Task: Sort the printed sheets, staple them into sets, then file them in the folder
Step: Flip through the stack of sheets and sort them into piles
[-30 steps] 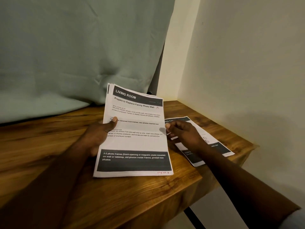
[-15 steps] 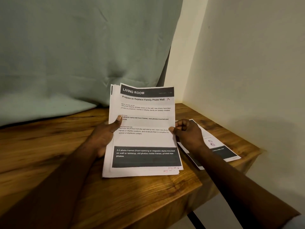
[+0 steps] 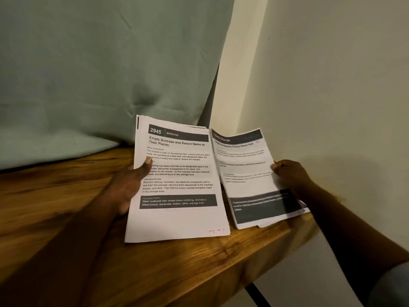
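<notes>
My left hand grips a stack of printed sheets at its left edge, thumb on the top page headed "2945 BEDROOM". The stack stands tilted, its lower edge on the wooden table. My right hand pinches the right edge of a single "LIVING ROOM" sheet, held to the right of the stack above other sheets lying flat at the table's right end. No stapler or folder is in view.
A pale green curtain hangs behind the table. A cream wall stands close on the right. The table's front edge runs diagonally below the sheets, with a dark leg under it.
My right hand has pulled the "LIVING ROOM" sheet off the top of the stack and moved it to the right, which uncovers the "BEDROOM" page. My left hand keeps its grip.
</notes>
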